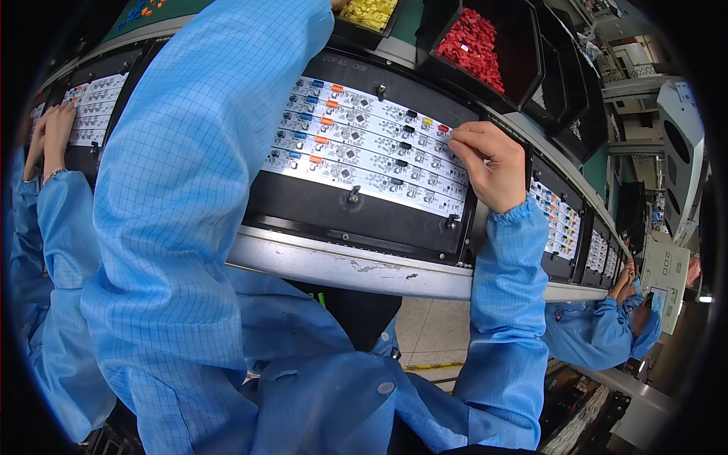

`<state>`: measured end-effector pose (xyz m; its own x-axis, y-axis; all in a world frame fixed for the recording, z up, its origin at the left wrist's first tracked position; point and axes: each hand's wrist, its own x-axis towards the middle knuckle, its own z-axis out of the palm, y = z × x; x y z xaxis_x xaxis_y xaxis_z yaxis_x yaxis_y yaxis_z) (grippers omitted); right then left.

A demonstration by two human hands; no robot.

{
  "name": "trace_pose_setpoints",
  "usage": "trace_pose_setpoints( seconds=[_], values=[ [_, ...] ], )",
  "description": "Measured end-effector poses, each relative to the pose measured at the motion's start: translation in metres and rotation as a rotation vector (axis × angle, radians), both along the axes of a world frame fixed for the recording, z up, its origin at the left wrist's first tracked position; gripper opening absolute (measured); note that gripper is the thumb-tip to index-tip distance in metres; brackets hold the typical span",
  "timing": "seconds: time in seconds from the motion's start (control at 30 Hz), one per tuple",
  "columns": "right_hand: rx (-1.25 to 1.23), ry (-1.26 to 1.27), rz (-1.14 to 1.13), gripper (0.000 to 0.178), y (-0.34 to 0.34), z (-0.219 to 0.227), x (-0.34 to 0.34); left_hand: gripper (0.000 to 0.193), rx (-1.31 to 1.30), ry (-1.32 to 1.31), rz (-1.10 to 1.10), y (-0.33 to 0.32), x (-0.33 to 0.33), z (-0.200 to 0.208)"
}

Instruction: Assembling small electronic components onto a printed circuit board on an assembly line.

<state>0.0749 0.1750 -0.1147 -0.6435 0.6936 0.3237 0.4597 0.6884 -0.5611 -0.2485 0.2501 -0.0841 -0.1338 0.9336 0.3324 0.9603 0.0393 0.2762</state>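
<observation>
My right hand (491, 162) is at the right end of the top board strip, thumb and forefinger closed in a pinch on a small red connector (443, 128). A yellow connector (427, 121) sits beside it on the same strip. Several white circuit board strips (364, 148) lie in a black fixture (303, 199), with blue, orange and black connectors in columns. My left arm (182, 121) reaches across the left side to the far bins. Only a sliver of my left hand (338, 4) shows by the yellow connectors (368, 12); its fingers are out of the picture.
A black bin of red connectors (472, 49) stands behind the fixture, with more dark bins (561, 83) to its right. A metal rail (341, 262) runs along the near edge. Other fixtures sit on both sides; co-workers' hands (54, 133) are at the left, another person (607, 326) at right.
</observation>
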Motion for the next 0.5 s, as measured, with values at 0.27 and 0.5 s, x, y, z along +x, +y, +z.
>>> trace_pose_setpoints(
  seconds=[0.27,0.5],
  values=[
    [0.024,-0.108,0.043,0.019,-0.005,-0.015,-0.012,0.015,-0.023,0.032,0.062,0.003,-0.014,-0.012],
    [0.095,-0.170,0.052,0.016,-0.008,-0.012,-0.025,0.018,0.038,0.016,0.044,-0.006,-0.022,-0.008]
  ],
)
